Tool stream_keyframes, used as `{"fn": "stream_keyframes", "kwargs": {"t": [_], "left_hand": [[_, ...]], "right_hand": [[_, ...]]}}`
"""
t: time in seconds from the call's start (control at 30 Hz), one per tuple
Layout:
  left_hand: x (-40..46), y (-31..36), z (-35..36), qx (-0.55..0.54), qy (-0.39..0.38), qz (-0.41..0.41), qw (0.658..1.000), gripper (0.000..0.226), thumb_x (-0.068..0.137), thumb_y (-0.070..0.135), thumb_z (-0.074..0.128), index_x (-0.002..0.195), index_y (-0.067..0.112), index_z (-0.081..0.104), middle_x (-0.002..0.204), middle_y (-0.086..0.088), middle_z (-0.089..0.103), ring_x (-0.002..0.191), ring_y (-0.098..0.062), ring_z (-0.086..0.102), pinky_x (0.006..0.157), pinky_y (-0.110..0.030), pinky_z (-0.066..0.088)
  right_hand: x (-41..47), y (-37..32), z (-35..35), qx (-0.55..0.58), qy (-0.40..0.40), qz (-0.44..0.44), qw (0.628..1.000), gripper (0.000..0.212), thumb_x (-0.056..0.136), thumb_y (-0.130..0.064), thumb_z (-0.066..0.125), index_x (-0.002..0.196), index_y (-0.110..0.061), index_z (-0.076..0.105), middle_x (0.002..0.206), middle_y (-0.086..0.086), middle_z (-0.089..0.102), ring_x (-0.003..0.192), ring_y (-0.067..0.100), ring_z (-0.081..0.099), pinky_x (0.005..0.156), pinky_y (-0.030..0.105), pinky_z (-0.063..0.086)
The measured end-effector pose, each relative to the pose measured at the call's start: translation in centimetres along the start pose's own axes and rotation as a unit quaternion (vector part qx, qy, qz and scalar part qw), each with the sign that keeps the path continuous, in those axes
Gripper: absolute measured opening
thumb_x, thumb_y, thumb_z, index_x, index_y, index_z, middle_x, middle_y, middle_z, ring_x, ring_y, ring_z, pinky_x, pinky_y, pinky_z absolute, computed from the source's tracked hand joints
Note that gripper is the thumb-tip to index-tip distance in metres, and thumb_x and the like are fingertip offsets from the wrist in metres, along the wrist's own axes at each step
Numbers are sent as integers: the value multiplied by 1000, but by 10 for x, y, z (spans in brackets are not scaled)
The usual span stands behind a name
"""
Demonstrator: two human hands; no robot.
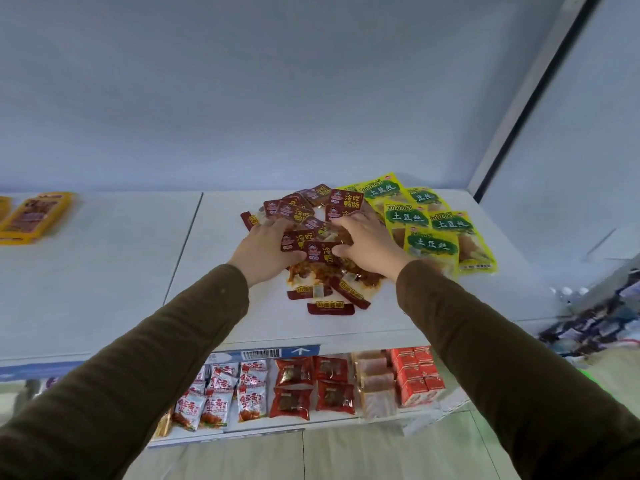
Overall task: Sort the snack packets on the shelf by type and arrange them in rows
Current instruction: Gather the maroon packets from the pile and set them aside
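A loose heap of several dark red snack packets (304, 209) lies on the white shelf (450, 306). To its right, several yellow packets with green labels (433, 233) overlap each other. My left hand (266, 247) rests on the left side of the red heap, fingers curled around a red packet. My right hand (367, 244) presses on the heap's right side, fingers closed on red packets. A few red packets (329, 292) stick out below my hands toward the front edge.
Yellow-orange packets (34, 216) lie at the far left of the shelf. A lower shelf holds rows of white-red packets (221, 393), red packets (311, 386) and small red boxes (415, 372). A wall stands behind, and a dark post (540, 95) marks the right corner.
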State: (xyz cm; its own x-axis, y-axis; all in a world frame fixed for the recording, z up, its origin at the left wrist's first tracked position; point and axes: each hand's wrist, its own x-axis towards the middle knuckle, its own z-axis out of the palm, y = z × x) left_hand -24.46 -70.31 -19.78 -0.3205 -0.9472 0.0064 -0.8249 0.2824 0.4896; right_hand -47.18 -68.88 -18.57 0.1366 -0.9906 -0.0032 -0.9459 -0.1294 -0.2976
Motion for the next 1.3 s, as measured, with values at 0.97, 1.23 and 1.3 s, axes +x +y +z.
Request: {"fn": "stream_keyframes", "kwargs": {"t": [0.97, 1.23, 1.3], "left_hand": [[26, 26, 24, -364, 91, -266, 888, 68, 78, 22, 86, 135, 16, 50, 126, -3, 65, 116, -26, 64, 99, -42, 54], [23, 23, 10, -374, 139, -247, 883, 34, 93, 14, 71, 125, 15, 60, 117, -2, 70, 110, -24, 67, 92, -38, 57], [22, 22, 4, -373, 151, -249, 881, 31, 95, 14, 69, 124, 15, 58, 120, -4, 69, 112, -26, 66, 100, -43, 55]], "right_hand": [[49, 40, -6, -113, -123, -146, 975, 83, 87, -51, 73, 157, -29, 35, 160, 2, 35, 146, 32, 24, 121, 55, 23], [50, 21, 2, -43, -100, -136, 985, 101, 84, -59, 72, 162, -22, 20, 165, 9, 32, 150, 35, 28, 119, 52, 30], [50, 25, 3, -81, -128, -130, 980, 100, 86, -58, 72, 163, -21, 20, 166, 9, 29, 151, 35, 25, 121, 54, 26]]}}
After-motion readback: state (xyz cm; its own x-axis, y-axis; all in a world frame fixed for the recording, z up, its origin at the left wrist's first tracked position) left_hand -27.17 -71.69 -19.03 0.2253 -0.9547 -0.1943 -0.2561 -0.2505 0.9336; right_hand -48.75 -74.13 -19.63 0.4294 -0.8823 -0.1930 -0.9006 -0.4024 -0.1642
